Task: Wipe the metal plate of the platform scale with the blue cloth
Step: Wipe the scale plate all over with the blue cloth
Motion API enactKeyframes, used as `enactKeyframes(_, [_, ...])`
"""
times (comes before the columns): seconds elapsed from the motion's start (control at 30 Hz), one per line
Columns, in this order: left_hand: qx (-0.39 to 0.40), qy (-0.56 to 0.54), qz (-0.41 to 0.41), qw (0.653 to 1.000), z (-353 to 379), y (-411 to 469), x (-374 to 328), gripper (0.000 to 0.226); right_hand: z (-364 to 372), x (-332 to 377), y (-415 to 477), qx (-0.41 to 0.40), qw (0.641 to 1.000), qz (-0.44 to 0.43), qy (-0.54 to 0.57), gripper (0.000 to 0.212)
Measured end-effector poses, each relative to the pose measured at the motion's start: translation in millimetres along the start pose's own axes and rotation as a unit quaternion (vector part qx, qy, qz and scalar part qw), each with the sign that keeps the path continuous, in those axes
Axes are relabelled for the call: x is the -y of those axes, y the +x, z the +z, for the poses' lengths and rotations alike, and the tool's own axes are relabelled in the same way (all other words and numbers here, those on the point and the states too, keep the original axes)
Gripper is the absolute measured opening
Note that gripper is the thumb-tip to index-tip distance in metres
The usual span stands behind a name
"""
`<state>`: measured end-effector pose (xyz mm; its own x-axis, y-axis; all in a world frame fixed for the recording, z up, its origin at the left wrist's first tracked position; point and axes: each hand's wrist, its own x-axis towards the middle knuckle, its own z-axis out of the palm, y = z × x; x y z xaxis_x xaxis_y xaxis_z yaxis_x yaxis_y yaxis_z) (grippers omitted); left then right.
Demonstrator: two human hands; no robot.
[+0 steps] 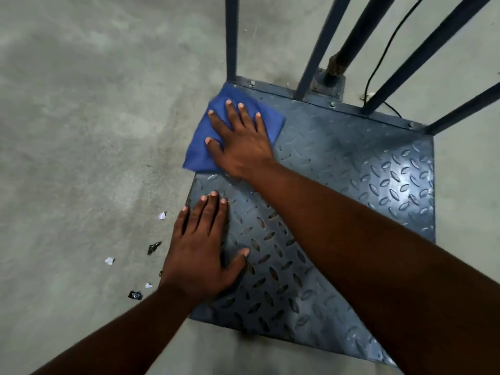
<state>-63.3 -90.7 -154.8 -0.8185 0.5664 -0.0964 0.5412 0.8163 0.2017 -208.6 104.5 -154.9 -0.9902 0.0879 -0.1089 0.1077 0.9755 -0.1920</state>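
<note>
The platform scale's metal plate (351,171) is blue-grey with a raised diamond tread and lies flat on the concrete floor. A folded blue cloth (200,147) covers the plate's far left corner and hangs slightly over its left edge. My right hand (239,139) presses flat on the cloth with fingers spread and straight, the forearm crossing the plate from the lower right. My left hand (203,247) rests flat on the plate's near left edge, fingers straight, holding nothing.
Dark blue upright bars (232,36) rise from the plate's far edge, with a bolted post base (327,82) behind them. A black cable (378,66) runs down at the back right. Small paper and foil scraps (109,261) lie on the concrete left of the plate.
</note>
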Motion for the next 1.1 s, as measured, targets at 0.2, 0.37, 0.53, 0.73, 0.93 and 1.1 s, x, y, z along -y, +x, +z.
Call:
enactKeyframes(0.2, [-0.003, 0.018, 0.006, 1.000, 0, 1, 1, 0.102, -20, -59, -1, -0.021, 0.994, 0.105, 0.007, 0.069])
enactKeyframes(0.37, [-0.011, 0.014, 0.007, 1.000, 1, 0, 0, 0.102, -23, -115, -43, -0.032, 0.972, 0.233, 0.013, 0.070])
enactKeyframes(0.53, [-0.011, 0.023, 0.011, 1.000, 1, 0, 1, 0.102, -17, -64, -8, -0.012, 0.964, 0.261, 0.041, 0.069])
enactKeyframes(0.73, [0.003, 0.028, 0.009, 1.000, -3, 2, 0, 0.102, -12, -2, 35, 0.016, 0.994, 0.104, 0.036, 0.065])
enactKeyframes(0.93, [-0.015, 0.015, 0.012, 1.000, -6, 2, -3, 0.101, -21, -108, -35, -0.027, 0.980, 0.197, 0.018, 0.070])
enactKeyframes(1.1, [-0.026, -0.008, 0.013, 1.000, -7, 2, -5, 0.102, -34, -177, -78, -0.007, 0.954, 0.299, 0.024, 0.072])
